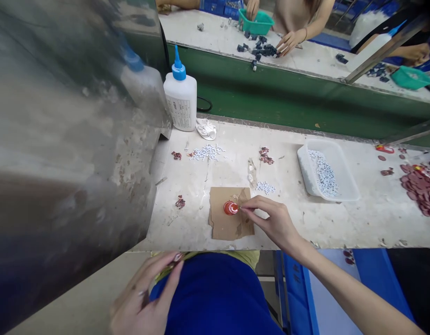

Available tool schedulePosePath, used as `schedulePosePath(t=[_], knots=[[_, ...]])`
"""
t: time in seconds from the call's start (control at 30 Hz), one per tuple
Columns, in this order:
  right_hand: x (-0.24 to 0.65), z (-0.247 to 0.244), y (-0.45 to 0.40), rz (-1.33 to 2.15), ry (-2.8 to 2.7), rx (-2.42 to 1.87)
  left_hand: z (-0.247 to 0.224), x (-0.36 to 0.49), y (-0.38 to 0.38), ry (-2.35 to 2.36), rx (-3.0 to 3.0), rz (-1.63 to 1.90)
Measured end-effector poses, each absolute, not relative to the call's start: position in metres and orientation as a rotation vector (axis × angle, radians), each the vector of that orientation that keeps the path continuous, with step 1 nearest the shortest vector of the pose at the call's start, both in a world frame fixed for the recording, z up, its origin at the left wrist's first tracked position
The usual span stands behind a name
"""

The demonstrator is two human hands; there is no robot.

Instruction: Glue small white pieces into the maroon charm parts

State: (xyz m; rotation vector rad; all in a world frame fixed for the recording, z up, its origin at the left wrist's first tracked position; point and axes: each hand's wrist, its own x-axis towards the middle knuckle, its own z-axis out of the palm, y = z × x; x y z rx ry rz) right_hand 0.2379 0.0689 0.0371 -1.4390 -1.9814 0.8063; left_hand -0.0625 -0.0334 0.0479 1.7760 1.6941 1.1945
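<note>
On a torn piece of brown cardboard (pixel 221 228) lies a small round red piece (pixel 230 208) with a glossy white mark. My right hand (pixel 270 218) is at its right edge, thumb and forefinger pinched together on something too small to make out. My left hand (pixel 148 293) is below the table edge by my lap, its thumb and fingertips pinching a small object that I cannot make out. Small white-blue bits form one pile (pixel 265 187) just above the cardboard's right corner and a larger pile (pixel 208 152) further back.
A white glue bottle (pixel 181 100) stands at the back left beside a crumpled white wad (pixel 206 129). A clear tub (pixel 305 174) of white-blue bits stands right, dark red discs (pixel 422 190) far right. A metal panel (pixel 78 139) fills the left. Other people's hands work across the barrier.
</note>
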Motion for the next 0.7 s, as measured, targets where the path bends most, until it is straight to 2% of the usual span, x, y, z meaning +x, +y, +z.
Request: schedulePosePath(t=[0.5,0.7], knots=[[0.231,0.044,0.066,0.807,-1.883,-1.393,0.044,-0.027,0.002,1.408,1.906,1.102],[0.217,0.066,0.052,1.065,-1.59,-1.366,0.046,-0.015,0.007,1.455,1.991,1.233]])
